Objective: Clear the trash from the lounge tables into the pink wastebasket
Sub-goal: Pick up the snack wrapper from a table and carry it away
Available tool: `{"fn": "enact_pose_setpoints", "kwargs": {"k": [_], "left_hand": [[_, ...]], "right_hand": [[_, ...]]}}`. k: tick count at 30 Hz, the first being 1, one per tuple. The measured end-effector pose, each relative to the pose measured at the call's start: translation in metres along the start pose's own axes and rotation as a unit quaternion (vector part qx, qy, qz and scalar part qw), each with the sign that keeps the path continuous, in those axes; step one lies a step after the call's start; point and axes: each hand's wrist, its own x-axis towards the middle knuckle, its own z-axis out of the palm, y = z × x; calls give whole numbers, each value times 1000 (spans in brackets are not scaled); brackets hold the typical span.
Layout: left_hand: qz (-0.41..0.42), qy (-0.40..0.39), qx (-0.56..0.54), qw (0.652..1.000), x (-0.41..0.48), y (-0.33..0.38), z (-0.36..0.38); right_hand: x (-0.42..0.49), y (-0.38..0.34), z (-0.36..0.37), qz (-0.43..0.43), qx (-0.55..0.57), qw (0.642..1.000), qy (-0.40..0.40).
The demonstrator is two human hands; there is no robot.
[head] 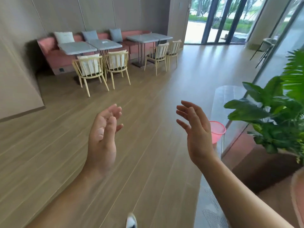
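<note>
Two empty hands hang over the floor [148, 96]: our left hand [102, 137] and right hand [195, 132], fingers [192, 112] loosely spread. We see the wastebasket [217, 130] on the floor beside the plant [271, 112], white trash [105, 41] on a far tabletop [113, 45].
</note>
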Motion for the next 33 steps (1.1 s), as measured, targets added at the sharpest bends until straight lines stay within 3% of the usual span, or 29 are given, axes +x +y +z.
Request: {"fn": "enact_pose_setpoints", "kwargs": {"k": [8,18,33], "left_hand": [[2,-9,1,1000,239,-140,11],[15,-46,-6,999,549,-248,38],[15,-48,5,999,954,-477,164]], "right_hand": [[232,118,78,2,-13,1000,5],[513,194,166,-39,-15,998,37],[978,370,213,-32,-31,999,15]]}}
